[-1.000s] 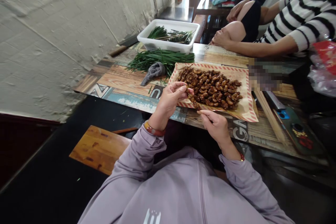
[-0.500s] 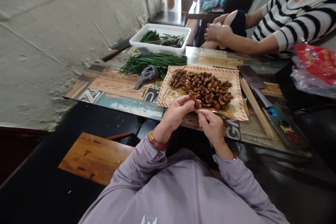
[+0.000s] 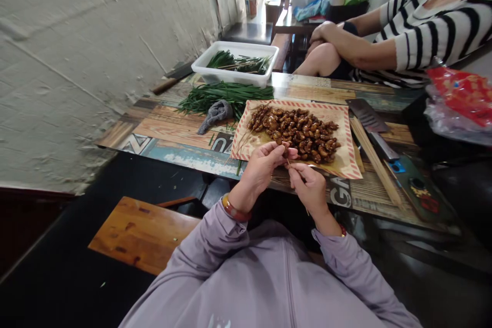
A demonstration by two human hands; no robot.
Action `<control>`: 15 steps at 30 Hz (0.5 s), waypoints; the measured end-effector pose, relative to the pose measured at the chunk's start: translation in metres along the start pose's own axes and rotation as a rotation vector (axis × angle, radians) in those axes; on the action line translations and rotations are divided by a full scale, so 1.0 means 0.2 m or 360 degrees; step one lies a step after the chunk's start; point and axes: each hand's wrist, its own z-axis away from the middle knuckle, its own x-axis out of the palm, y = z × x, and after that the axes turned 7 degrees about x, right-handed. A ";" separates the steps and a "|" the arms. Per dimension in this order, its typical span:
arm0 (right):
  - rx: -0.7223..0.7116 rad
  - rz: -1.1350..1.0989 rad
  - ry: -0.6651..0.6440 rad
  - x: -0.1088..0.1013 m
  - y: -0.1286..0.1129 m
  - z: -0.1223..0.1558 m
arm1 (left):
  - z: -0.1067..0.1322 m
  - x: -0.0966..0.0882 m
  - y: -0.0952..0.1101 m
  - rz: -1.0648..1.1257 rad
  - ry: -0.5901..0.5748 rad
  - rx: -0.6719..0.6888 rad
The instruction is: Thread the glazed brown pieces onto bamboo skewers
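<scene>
Between the thumb and fingers of my left hand [image 3: 258, 168] is a small glossy brown piece of food [image 3: 285, 152]. My right hand [image 3: 310, 185] pinches a thin bamboo skewer [image 3: 307, 210], whose upper end meets that piece; how far it goes in is hidden by the fingers. Both hands are at the near edge of a striped-border paper sheet [image 3: 350, 166]. On the sheet lies a heap of similar brown, sauce-coated pieces [image 3: 303, 130], their kind unclear. A bundle of bare skewers [image 3: 374, 161] rests to the right of the sheet.
Behind the sheet lie long green chives [image 3: 234, 91], a grey cloth [image 3: 216, 114] and a white tub [image 3: 232, 77] of greens. A cleaver [image 3: 367, 114] and a phone [image 3: 421, 187] are at right. Across the table sits a person in a striped top [image 3: 418, 51]. A wooden bench [image 3: 142, 236] stands lower left.
The skewer's tip has come up to the brown piece in my left hand, and the skewer is now steeper. The other person's arms have shifted. My view has tilted slightly.
</scene>
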 end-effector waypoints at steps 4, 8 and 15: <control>-0.0051 0.0057 0.0052 -0.01 -0.01 0.00 | 0.00 0.01 -0.01 0.0020 -0.0007 -0.0027; -0.0052 0.0093 0.0069 -0.01 -0.01 0.00 | 0.01 0.03 -0.01 0.0013 0.0009 -0.0015; -0.0061 0.0073 0.0062 -0.02 -0.01 0.00 | 0.05 0.05 -0.03 -0.0114 -0.0038 0.0034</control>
